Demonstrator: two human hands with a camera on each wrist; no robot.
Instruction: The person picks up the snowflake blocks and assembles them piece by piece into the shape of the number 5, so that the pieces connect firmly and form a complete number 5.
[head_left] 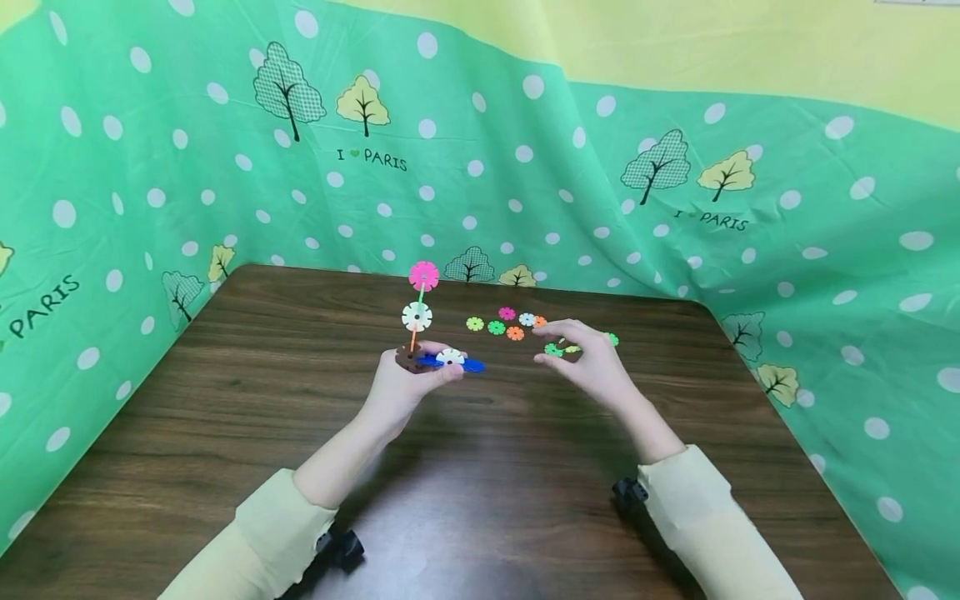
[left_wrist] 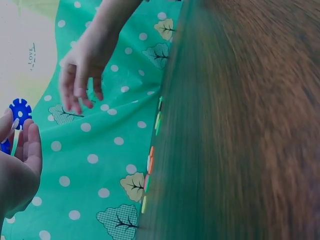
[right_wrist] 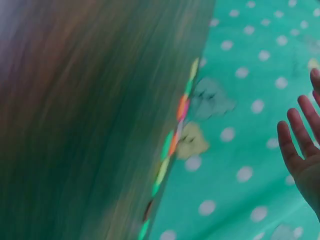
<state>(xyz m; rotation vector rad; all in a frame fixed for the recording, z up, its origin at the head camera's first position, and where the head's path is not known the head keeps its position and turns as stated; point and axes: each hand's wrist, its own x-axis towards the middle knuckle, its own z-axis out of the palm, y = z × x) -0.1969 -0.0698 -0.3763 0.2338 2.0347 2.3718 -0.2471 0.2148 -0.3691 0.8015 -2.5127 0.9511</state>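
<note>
My left hand (head_left: 405, 383) holds a joined chain of slotted plastic discs. A brown disc (head_left: 409, 358) sits at the palm, and from it rise an edge-on orange disc (head_left: 413, 337), a white disc (head_left: 417, 317), an edge-on pale green disc (head_left: 422, 293) and a pink disc (head_left: 424, 276) on top. Blue discs (head_left: 473, 366) with another white disc (head_left: 451, 357) stick out to the right, beside the thumb. My right hand (head_left: 592, 362) hovers above the table near the loose discs, its fingers apart. In the right wrist view its spread fingers (right_wrist: 301, 132) show nothing between them.
Loose slotted discs lie toward the table's far side, among them a yellow-green disc (head_left: 475, 324), a green disc (head_left: 497, 328), an orange disc (head_left: 515, 333) and a magenta disc (head_left: 507, 313). A dotted green curtain (head_left: 480, 192) hangs around the dark wooden table (head_left: 247, 400).
</note>
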